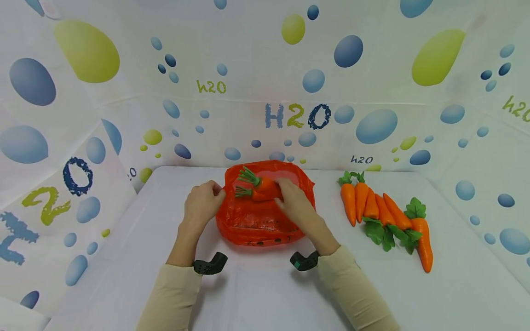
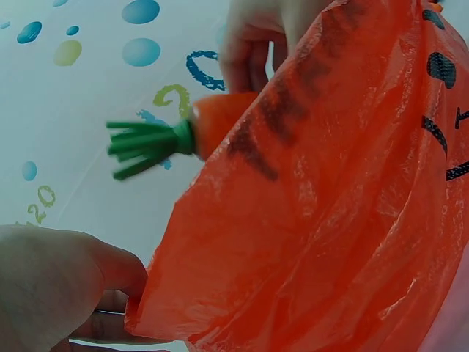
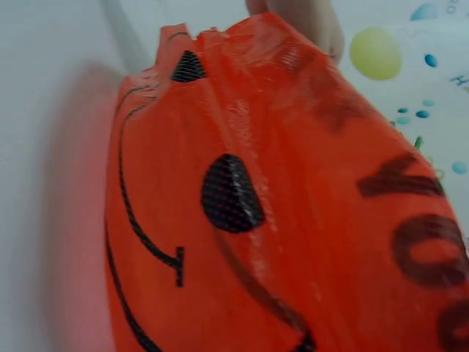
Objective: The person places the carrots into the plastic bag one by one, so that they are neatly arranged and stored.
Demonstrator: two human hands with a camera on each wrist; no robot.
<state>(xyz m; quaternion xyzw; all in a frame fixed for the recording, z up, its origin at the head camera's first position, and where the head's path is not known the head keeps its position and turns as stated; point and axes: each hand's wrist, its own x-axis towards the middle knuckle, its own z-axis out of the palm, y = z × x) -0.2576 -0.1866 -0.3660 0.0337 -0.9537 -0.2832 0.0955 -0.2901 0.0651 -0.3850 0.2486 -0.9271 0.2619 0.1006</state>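
Observation:
A red plastic bag (image 1: pixel 265 234) with black printing stands on the table with its mouth open upward. My left hand (image 1: pixel 203 202) pinches the left edge of the bag's rim; the left wrist view shows the film (image 2: pixel 220 279) between thumb and fingers. At the mouth, my right hand (image 1: pixel 295 200) holds a toy carrot (image 1: pixel 268 187) with a stubby green top pointing left. A second green top (image 1: pixel 243 191) shows just below it; whether that carrot is also held cannot be told. The bag (image 3: pixel 293 205) hides most of the right wrist view.
Several carrots (image 1: pixel 385 209) with leafy green tops lie close together on the right side of the white table (image 1: pixel 256 294). One carrot (image 1: pixel 423 243) lies nearest the front. A white sheet (image 1: pixel 240 110) with blue and green drops rises behind and at both sides.

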